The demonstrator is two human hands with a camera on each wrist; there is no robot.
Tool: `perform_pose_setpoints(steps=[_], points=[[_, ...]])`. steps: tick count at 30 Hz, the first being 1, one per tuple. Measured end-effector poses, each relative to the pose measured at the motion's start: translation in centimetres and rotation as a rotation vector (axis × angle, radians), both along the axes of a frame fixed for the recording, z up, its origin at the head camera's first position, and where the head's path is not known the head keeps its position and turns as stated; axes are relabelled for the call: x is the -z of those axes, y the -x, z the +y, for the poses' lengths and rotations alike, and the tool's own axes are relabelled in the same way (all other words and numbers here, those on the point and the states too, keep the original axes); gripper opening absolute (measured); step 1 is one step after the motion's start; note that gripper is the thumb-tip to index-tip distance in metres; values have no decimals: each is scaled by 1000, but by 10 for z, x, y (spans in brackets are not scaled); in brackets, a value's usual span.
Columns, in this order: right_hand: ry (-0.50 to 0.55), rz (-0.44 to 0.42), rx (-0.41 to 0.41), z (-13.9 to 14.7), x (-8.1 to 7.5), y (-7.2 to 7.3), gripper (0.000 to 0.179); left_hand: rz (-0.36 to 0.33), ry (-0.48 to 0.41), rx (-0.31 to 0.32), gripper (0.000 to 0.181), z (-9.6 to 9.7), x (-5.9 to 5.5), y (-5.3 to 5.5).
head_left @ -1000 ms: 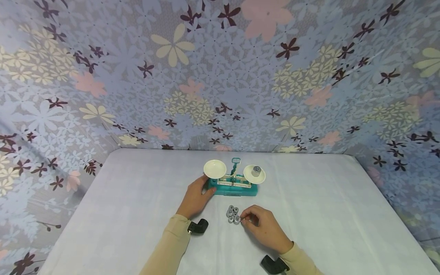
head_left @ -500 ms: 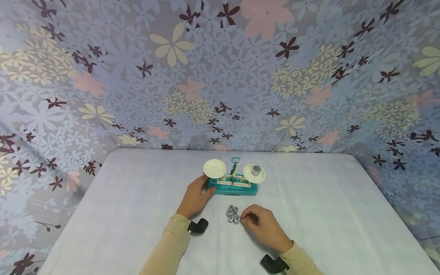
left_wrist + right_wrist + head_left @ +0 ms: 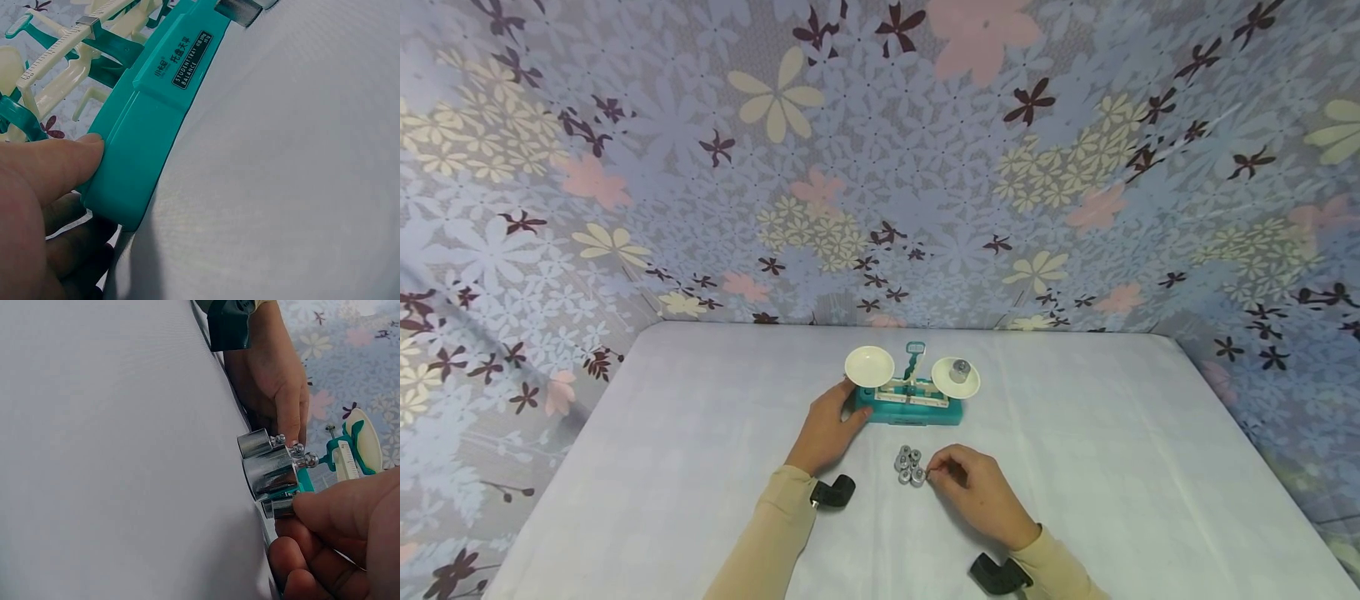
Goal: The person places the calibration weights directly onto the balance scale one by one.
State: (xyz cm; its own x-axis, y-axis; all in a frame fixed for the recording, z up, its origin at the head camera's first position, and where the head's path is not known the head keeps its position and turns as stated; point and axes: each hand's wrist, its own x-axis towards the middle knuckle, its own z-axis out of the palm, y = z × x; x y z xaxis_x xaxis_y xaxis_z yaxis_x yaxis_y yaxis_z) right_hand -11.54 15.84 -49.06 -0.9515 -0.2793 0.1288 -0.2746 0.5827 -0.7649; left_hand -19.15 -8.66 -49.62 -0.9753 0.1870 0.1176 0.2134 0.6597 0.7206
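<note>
Biggest first: white-covered bench [image 3: 1112, 467] fills the lower half of the head view. Teal plastic student tray balance [image 3: 917, 410] sits just below centre frame; prob. light & stiff, thin beam/pointer likely fragile, so best held by the base ends. L hand [image 3: 824, 429] grips the base's left end, thumb on its upper edge, other fingers behind. R hand [image 3: 981, 496], lower centre-right, has thumb & index nearly closed, pinching what looks like a small weight. Cream pans: left one [image 3: 869, 367] bare, right one [image 3: 950, 388] w/ a big metal weight [image 3: 960, 372] standing on it. Weight cluster [image 3: 903, 463] sits below the balance, approx. centre frame, just beside R fingertips. Small weight [image 3: 277, 509], right of lower centre in the R wrist view, is near the bigger ones; can't tell if it's off the bench. Metal wts look hard, smooth, prob. heavy for size & a bit slippery; knob or upper rim is the best hold.
</note>
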Motion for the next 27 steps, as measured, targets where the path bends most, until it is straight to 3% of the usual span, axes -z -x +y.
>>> perform_pose_setpoints(steps=[20, 27], points=[[15, -7, 20, 0, -5, 2, 7, 8, -11, -5, 61, -1, -3, 0], [18, 49, 46, 4, -8, 2, 7, 15, -20, 5, 61, -1, -1, 0]])
